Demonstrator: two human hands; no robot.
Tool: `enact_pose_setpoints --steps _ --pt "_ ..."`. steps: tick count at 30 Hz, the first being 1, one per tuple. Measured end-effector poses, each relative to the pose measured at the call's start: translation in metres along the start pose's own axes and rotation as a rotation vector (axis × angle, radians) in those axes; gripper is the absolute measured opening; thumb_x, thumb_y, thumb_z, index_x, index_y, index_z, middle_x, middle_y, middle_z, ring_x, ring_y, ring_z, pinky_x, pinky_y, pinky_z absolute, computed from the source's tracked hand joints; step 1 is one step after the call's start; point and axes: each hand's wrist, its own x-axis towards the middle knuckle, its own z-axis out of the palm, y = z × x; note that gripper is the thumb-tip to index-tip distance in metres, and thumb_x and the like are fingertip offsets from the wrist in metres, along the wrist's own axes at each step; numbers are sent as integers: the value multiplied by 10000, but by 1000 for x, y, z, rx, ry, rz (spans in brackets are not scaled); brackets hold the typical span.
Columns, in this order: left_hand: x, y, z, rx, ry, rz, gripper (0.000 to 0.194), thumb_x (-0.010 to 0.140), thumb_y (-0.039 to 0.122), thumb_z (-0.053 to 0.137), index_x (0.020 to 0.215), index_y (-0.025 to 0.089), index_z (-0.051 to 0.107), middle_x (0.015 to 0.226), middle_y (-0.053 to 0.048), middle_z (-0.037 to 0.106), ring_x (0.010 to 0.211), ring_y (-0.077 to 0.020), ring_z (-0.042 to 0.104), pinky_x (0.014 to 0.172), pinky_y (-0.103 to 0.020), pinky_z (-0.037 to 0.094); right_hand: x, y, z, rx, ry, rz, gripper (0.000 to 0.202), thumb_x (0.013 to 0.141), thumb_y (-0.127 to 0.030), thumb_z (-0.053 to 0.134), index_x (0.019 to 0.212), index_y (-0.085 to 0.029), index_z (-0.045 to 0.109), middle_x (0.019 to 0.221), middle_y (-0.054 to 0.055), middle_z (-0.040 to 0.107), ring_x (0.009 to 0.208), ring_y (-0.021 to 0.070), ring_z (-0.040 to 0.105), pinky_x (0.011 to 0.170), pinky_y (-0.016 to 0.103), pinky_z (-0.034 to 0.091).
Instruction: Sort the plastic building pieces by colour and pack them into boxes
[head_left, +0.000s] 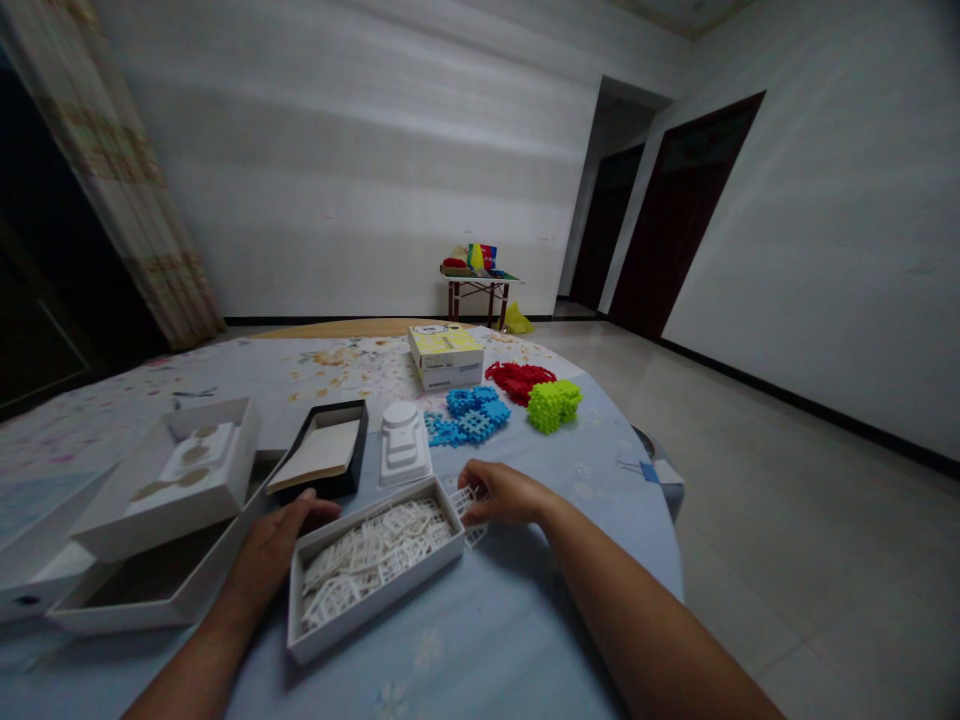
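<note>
Beside a white open box (375,600) filled with white openwork plastic pieces (375,550), my right hand (499,493) pinches a white openwork piece (474,530) just outside the box's right end. My left hand (274,545) lies at the box's left end, fingers stretched toward its far corner. Whether those fingers press on the box wall, I cannot tell. A black box with a cream insert (322,455) stands right behind my left hand. Behind the filled box lies a white molded tray (403,440).
Blue (472,415), red (520,380) and lime-green (555,405) interlocking pieces lie farther back. A yellow-and-white carton (446,357) stands behind them. White box parts (172,480) are stacked at left. A blue binder clip (648,472) grips the cloth at the table's right edge.
</note>
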Motion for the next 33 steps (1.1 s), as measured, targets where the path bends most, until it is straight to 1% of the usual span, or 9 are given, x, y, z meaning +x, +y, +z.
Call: enact_pose_setpoints --steps 5,9,12,16,18,22,27,30,33 --pt "2 -5 0 -10 -3 -5 538 727 617 376 692 202 716 773 -56 742 801 -264 658 827 -343 479 2 3 -1 66 9 -42 204 616 -107 636 805 -150 572 645 -69 494 582 61 426 527 166 328" --pt "1 -5 0 -21 -16 1 545 727 622 377 708 197 718 782 -59 741 817 -265 657 831 -340 471 5 10 -7 76 129 -45 166 613 -65 588 759 -143 586 600 -72 461 563 60 400 536 173 319" --pt "0 -3 0 -40 -23 -7 548 726 621 377 699 194 719 766 -61 739 794 -263 659 797 -334 483 5 12 -12 120 239 -36 144 628 -93 581 762 -146 585 610 -63 483 571 70 419 549 183 335" --pt "1 -4 1 -66 -8 7 536 719 615 398 680 187 718 744 -66 736 766 -263 657 767 -335 493 2 -3 -15 202 435 -100 111 659 -169 587 768 -153 576 657 -39 522 600 85 453 561 196 355" --pt "2 -5 2 -71 0 33 535 717 618 406 677 185 717 740 -68 735 766 -264 654 766 -339 493 0 -18 -14 272 470 -158 110 677 -209 593 770 -158 565 660 -35 526 592 85 458 558 200 366" --pt "1 -7 3 -79 3 35 551 715 630 399 673 180 713 709 -69 729 736 -265 652 742 -345 494 1 -55 -5 348 417 -257 133 685 -246 623 771 -161 567 677 -29 548 600 84 479 565 202 384" --pt "-3 -2 2 -96 -7 44 543 718 622 400 665 177 706 700 -64 727 720 -249 655 734 -331 493 7 -91 14 317 259 -313 187 708 -259 646 866 -160 630 771 -5 626 682 100 548 654 230 437" --pt "-5 1 2 -97 -8 61 541 733 608 388 663 172 701 709 -70 727 723 -242 655 739 -333 491 10 -99 20 320 168 -317 291 698 -308 687 950 -166 652 804 5 654 710 110 577 705 258 466" --pt "-4 -1 3 -102 -3 62 530 747 594 386 668 174 698 708 -70 725 722 -235 652 729 -328 490 11 -97 21 317 165 -303 281 720 -318 673 957 -169 661 845 17 675 748 118 600 736 277 478"
